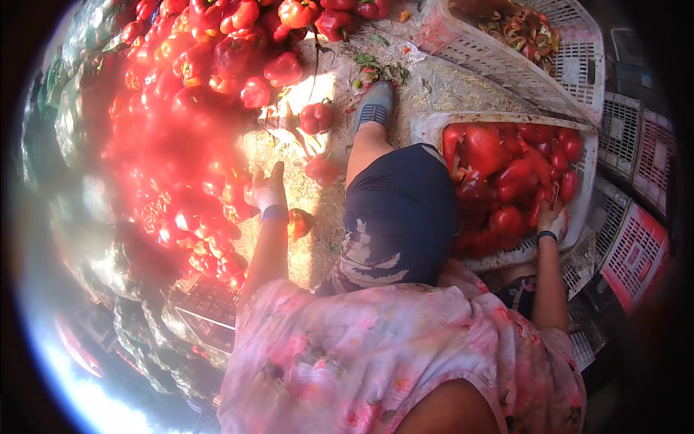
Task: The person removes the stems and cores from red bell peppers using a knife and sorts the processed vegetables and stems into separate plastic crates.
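To my left lies a large heap of red bell peppers (235, 54), partly washed out by glare. My left hand (269, 192) is at the heap's right edge, thumb and fingers apart, beside the nearest peppers. Over on the right, a white plastic crate (589, 170) holds many red pepper pieces (517, 181), some looking cut or split. Inside the crate's right side, my right hand (553, 220) has its fingers closed. Something thin seems to extend from them, too small to name. Loose peppers (316, 118) lie on the floor between heap and crate.
A second crate (499, 61) at the far right contains pepper trimmings (524, 32). Green leaf scraps (383, 70) lie by my shoe (374, 108). Red and dark crates (636, 253) line the right edge. Filled green net bags (72, 123) bound the left. A dark crate (210, 307) stands near left.
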Demonstrator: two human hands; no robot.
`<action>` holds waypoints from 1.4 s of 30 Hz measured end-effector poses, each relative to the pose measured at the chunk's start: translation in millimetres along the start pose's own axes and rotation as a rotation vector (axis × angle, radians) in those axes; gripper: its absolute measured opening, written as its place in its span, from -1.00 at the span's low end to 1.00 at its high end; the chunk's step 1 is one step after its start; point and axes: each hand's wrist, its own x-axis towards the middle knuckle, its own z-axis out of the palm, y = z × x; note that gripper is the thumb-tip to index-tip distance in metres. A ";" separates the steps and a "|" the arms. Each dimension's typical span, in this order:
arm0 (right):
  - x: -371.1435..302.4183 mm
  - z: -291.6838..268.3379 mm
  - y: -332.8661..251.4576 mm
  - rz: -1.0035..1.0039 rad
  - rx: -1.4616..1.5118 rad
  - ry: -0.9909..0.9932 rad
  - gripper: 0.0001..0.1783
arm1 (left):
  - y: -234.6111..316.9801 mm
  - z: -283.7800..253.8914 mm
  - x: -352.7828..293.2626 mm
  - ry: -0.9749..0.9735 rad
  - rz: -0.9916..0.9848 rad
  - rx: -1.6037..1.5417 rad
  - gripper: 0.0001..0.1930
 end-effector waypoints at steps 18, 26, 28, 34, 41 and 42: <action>-10.7 -171.2 -44.3 0.734 1.706 -0.420 -0.44 | 66.1 44.8 39.0 -0.524 0.287 -0.779 -0.49; -62.0 -272.3 -124.8 -0.137 1.437 -0.351 -0.35 | 335.8 -204.0 -106.6 -0.365 0.675 -1.298 -0.20; -63.1 -280.5 -136.0 -0.393 1.380 0.019 -0.32 | 376.5 -214.8 -140.0 -0.390 0.831 -1.246 -0.14; -45.2 -317.1 -85.9 -0.458 1.191 0.178 -0.22 | 465.6 -213.0 -249.1 -0.517 1.063 -1.176 -0.19; -10.9 -241.2 -55.2 -0.304 1.374 0.115 -0.21 | 497.0 -161.9 -292.8 -0.310 1.273 -0.909 -0.21; -15.8 -251.4 -55.6 -0.343 1.384 0.119 -0.28 | 497.0 -153.7 -296.7 -0.510 1.088 -1.024 -0.23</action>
